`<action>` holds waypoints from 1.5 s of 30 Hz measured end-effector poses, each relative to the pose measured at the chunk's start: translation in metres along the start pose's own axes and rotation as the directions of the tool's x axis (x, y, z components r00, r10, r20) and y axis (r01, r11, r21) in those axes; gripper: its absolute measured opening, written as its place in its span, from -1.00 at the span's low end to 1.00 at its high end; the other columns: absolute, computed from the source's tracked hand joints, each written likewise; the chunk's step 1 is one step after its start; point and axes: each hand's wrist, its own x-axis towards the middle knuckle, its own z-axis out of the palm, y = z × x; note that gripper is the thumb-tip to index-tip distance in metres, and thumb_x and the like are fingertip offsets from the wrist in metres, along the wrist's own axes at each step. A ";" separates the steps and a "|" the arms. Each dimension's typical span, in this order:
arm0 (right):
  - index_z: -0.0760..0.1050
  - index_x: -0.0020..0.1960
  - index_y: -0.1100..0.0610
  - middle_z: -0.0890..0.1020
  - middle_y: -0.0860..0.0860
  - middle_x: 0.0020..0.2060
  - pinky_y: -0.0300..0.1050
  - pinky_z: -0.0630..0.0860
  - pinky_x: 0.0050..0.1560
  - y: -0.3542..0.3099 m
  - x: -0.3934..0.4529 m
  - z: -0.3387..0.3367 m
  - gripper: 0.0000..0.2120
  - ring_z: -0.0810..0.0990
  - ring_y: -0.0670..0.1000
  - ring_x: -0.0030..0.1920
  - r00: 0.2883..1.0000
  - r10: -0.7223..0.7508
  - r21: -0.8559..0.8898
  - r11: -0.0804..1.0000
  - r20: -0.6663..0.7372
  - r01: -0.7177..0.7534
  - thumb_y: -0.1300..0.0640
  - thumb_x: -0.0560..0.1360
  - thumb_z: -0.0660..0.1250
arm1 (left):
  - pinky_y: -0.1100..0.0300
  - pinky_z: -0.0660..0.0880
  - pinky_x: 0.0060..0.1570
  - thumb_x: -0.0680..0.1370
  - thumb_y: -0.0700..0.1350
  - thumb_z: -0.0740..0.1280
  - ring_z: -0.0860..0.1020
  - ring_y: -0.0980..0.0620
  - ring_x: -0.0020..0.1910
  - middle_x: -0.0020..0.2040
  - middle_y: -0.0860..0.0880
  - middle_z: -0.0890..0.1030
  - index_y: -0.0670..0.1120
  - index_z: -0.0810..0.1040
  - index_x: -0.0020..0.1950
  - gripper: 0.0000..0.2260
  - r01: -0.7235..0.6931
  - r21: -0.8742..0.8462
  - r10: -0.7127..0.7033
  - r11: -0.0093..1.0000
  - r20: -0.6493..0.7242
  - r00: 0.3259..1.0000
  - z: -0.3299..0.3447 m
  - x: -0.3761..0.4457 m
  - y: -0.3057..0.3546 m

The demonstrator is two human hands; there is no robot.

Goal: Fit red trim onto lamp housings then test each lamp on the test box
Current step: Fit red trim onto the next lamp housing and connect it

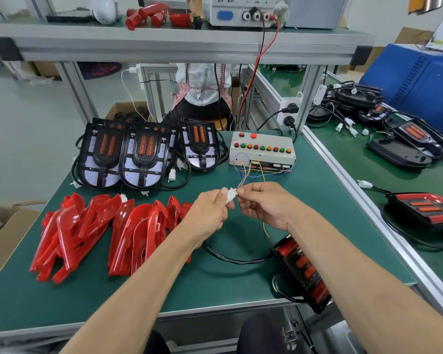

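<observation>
1. The left hand (210, 210) pinches a small white connector (231, 194) between thumb and fingers; the right hand (264, 204) pinches the mating end, where thin coloured wires (251, 175) come in. The two hands meet above the middle of the surface (215, 284), probably to join or part the plugs.
2. The coloured wires run back to the test box (262, 152), which stands toward the far right corner of the surface, its row of red, green and amber buttons facing up within easy reach.
3. A black cable (230, 259) leads from the left hand across the surface to a lamp (302, 272) lying tilted at the near right edge, partly under the right forearm. It shows a black housing with red trim and orange inserts, so it appears ready for testing.
4. Loose red trim pieces (100, 231), glossy and curved, are heaped along the near left part of the surface, close at hand for fitting.
5. Bare lamp housings (138, 154), black with orange bars and pale boards, overlap in a row at the far left edge, their cables looped beside them.
</observation>
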 end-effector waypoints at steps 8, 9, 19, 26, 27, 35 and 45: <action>0.60 -0.16 0.18 0.64 0.00 -0.38 -0.23 0.58 -0.27 0.010 0.000 0.004 -0.85 0.57 -0.10 -0.41 0.998 -0.004 0.039 0.999 -0.055 0.006 0.26 0.59 0.38 | 0.26 0.16 -0.51 0.76 -0.02 0.05 0.20 0.09 -0.55 -0.51 0.02 0.32 -0.15 0.48 -0.14 -0.62 0.021 -0.033 -0.021 0.999 -0.019 1.000 0.004 0.002 -0.003; 0.60 -0.16 0.17 0.64 0.00 -0.38 -0.23 0.59 -0.26 0.010 0.001 0.005 -0.85 0.57 -0.10 -0.41 0.998 -0.007 0.036 0.999 -0.058 0.009 0.25 0.59 0.38 | 0.26 0.16 -0.51 0.76 -0.03 0.05 0.20 0.09 -0.55 -0.51 0.03 0.32 -0.15 0.47 -0.14 -0.62 0.024 -0.045 -0.025 0.999 -0.023 0.999 0.005 0.002 -0.004; 0.60 -0.13 0.18 0.65 0.01 -0.36 -0.23 0.58 -0.25 0.010 0.000 0.006 -0.87 0.58 -0.10 -0.41 0.995 -0.010 0.010 1.000 -0.095 0.011 0.25 0.60 0.38 | 0.31 0.16 -0.52 0.77 -0.05 0.04 0.19 0.12 -0.53 -0.47 0.00 0.28 -0.16 0.45 -0.14 -0.63 0.019 -0.093 -0.021 0.996 -0.027 0.999 0.009 0.003 -0.003; 0.61 -0.14 0.17 0.68 0.03 -0.35 -0.26 0.60 -0.32 0.004 -0.004 0.006 -0.84 0.62 -0.13 -0.42 0.994 0.003 -0.122 0.992 -0.107 -0.016 0.27 0.61 0.36 | 0.33 0.25 -0.55 0.77 -0.04 0.03 0.29 0.09 -0.60 -0.50 0.01 0.38 -0.15 0.47 -0.12 -0.63 0.011 0.030 -0.011 0.999 0.015 1.000 0.007 0.006 -0.010; 0.62 -0.13 0.17 0.70 0.03 -0.36 -0.26 0.61 -0.33 -0.001 -0.005 0.005 -0.84 0.64 -0.14 -0.42 0.994 0.004 -0.188 0.982 -0.111 -0.025 0.25 0.62 0.35 | 0.34 0.28 -0.54 0.76 -0.03 0.03 0.36 0.06 -0.59 -0.49 0.00 0.45 -0.15 0.48 -0.11 -0.62 -0.001 0.112 -0.002 0.994 0.021 1.000 0.004 0.007 -0.010; 0.67 -0.18 0.02 0.73 -0.12 -0.30 -0.10 0.55 -0.22 -0.035 -0.085 -0.087 -0.77 0.67 -0.13 -0.37 0.810 -0.409 -0.688 0.725 -0.421 0.008 0.00 0.60 0.37 | -0.03 0.46 0.08 0.74 -0.14 0.04 0.57 -0.29 0.13 0.14 -0.26 0.61 -0.23 0.55 0.18 -0.68 -0.070 0.779 0.082 0.623 0.024 0.996 0.005 0.013 -0.011; 0.52 0.07 0.26 0.71 0.27 -0.31 -0.02 0.64 -0.32 0.081 -0.193 -0.092 -0.67 0.71 0.27 -0.35 0.766 0.107 -0.099 0.971 -0.634 -0.218 -0.02 0.58 0.38 | 0.04 0.31 -0.09 0.71 -0.09 0.11 0.56 -0.24 0.08 0.09 -0.19 0.60 -0.15 0.50 0.00 -0.77 0.003 0.886 0.210 0.464 -0.114 0.971 -0.004 0.010 -0.009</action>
